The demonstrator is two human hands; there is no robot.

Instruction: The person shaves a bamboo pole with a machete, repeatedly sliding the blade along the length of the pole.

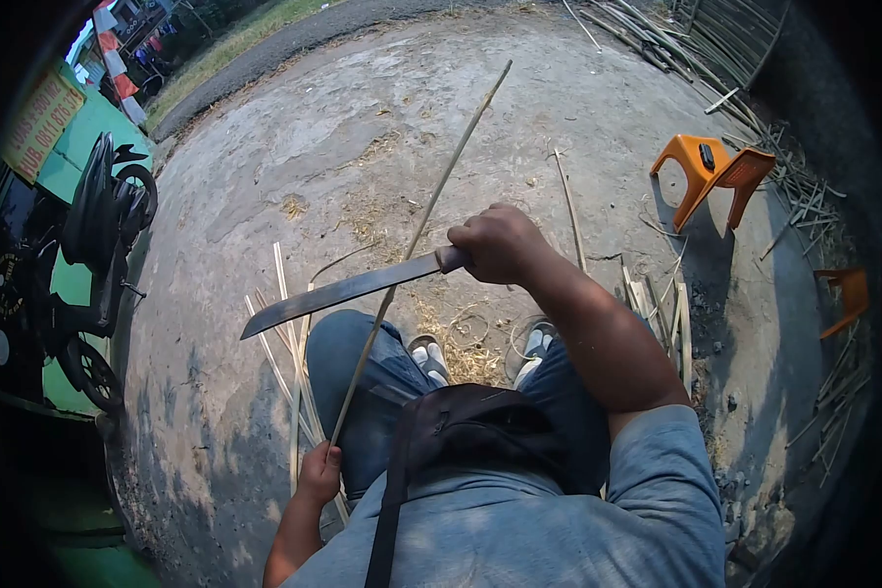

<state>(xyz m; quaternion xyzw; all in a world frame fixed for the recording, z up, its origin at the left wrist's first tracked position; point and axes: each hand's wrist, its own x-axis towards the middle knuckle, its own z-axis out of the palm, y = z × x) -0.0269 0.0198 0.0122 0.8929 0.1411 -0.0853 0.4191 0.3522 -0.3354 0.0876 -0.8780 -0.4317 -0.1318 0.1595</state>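
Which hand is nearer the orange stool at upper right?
Right. The right hand, gripping the knife, is left of the orange stool; the left hand holds the bamboo strip far lower left.

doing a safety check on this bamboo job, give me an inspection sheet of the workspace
surface: bare concrete ground, patchy and dusty
job's things: long bamboo strip slanting away from the lap; machete, its blade crossing the strip
clutter: loose bamboo strips and shavings lying around the feet
grips: left hand closed on the strip's near end; right hand closed on the machete handle
cables: nothing seen
surroundings: tipped orange stool and bamboo pile to the right, parked motorcycle to the left
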